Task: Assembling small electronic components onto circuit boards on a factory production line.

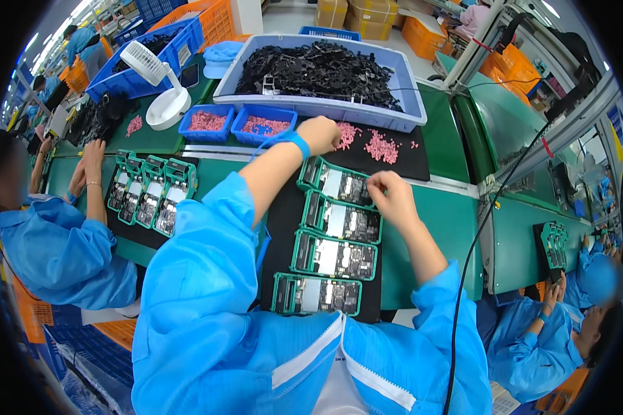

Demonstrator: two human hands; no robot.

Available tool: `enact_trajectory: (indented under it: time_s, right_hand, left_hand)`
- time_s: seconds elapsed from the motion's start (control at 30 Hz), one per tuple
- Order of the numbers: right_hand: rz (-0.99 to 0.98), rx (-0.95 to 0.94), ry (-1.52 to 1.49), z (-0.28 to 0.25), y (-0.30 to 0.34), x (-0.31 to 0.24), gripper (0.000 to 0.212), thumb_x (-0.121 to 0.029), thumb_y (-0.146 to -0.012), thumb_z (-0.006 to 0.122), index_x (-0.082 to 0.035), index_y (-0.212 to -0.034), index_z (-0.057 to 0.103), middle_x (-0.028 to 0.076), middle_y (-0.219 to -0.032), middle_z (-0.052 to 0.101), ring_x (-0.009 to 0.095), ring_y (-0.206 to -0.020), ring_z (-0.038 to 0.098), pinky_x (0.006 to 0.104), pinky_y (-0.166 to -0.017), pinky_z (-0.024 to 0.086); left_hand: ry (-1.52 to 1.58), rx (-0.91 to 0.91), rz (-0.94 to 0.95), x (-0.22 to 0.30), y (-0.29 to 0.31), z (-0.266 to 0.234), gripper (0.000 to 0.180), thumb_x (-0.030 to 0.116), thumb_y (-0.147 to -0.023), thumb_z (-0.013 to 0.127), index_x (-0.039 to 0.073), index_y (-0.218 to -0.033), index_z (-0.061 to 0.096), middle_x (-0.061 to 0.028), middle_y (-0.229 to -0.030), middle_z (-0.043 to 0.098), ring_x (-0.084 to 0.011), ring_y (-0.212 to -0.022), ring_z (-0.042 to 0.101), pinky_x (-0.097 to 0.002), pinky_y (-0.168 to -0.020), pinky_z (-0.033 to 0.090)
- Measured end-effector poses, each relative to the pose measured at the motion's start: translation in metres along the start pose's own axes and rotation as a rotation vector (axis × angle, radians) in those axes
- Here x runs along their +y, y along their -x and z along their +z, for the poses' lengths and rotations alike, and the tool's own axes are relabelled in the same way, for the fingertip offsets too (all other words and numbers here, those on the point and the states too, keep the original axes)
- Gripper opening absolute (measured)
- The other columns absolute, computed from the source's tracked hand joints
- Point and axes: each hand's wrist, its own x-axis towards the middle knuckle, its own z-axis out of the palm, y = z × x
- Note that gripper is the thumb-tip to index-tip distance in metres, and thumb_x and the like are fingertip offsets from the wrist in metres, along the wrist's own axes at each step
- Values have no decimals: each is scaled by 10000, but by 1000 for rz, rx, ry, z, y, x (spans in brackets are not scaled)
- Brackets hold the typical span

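My left hand (320, 134) reaches forward onto a heap of small pink parts (381, 146) on a black mat (412, 166); its fingers curl down into the heap and are hidden. A blue strap (298, 143) circles that wrist. My right hand (392, 196) rests on the right end of the farthest green-framed circuit board (333, 181), fingertips pinched together. Three more such boards (333, 256) lie in a column below it on the mat.
A large grey-blue bin (311, 105) of black plastic parts stands behind the mat, with two small blue trays (263, 126) of pink parts and a white fan (160, 86) to its left. A co-worker's hands (90, 162) sit by more boards (152, 197). A black cable (469, 263) hangs at right.
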Motion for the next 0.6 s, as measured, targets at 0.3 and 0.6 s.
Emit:
enact_trajectory:
  time_s: [0.3,0.6]
  right_hand:
    - [143,-83,336,59,-101,41,144,-162,-765,651,-34,-829,655,191,-887,648,368,-836,634,466,-731,511]
    - [9,-157,528,58,-115,53,124,-100,-755,595,-3,-813,646,219,-886,642,383,-830,641,468,-730,524]
  left_hand:
    - [-30,-72,41,0,-31,18,141,189,-694,725,107,-804,692,-106,-786,680,-305,-784,658,-421,-711,520]
    - [-27,9,184,-11,-34,23,107,165,-722,698,87,-785,662,-115,-827,648,-320,-820,632,-424,-725,502]
